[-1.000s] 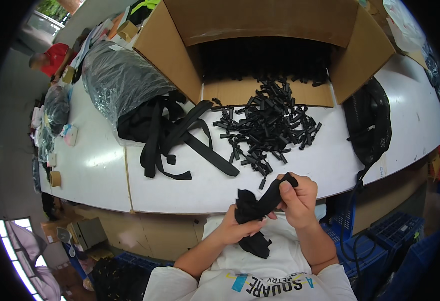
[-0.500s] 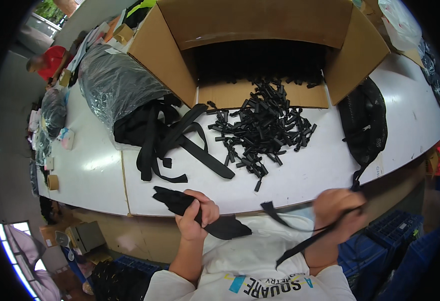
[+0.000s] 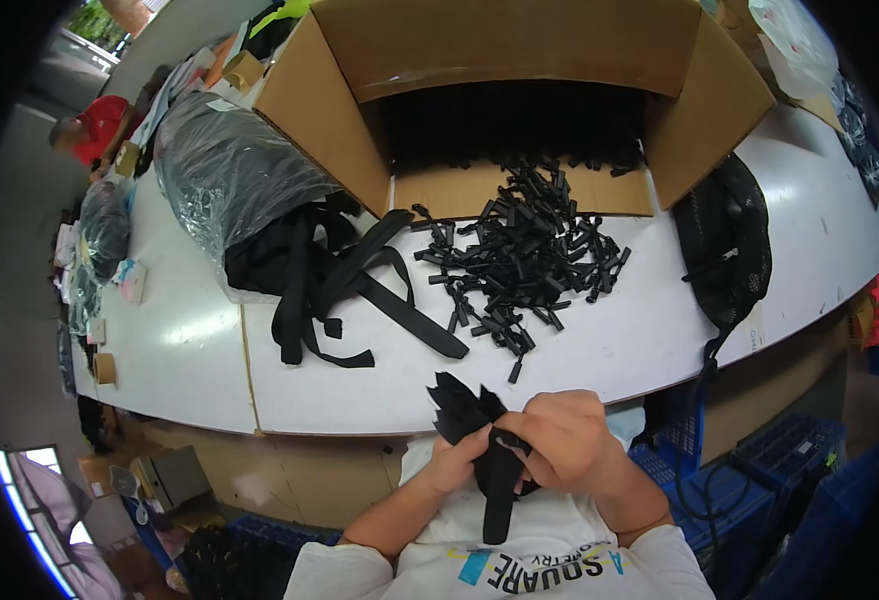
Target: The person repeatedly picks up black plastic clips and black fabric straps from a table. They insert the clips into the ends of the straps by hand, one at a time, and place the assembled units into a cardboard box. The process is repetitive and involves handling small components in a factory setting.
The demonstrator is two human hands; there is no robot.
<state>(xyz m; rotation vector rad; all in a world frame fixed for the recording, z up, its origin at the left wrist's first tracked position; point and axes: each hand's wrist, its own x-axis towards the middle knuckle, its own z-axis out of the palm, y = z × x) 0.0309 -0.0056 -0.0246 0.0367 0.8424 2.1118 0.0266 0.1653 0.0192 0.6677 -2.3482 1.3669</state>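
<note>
My left hand is closed on a folded bundle of black fabric straps, whose cut ends stick up toward the table. Right against it, my right hand pinches black strap material at the bundle. One strap end hangs down between the hands, in front of my white shirt. Both hands are just off the table's near edge. My fingers partly hide how the straps lie in the grip. On the table beyond is a heap of small black plastic cord ends.
An open cardboard box lies with its mouth toward me. Left of the heap, loose black straps spill from a plastic bag. A black mesh pouch rests at the right. Blue crates stand below; a person in red is far left.
My right hand has moved left with its strap and now meets my left hand. The left hand has shifted right with the bundle, whose ends now point upward.
</note>
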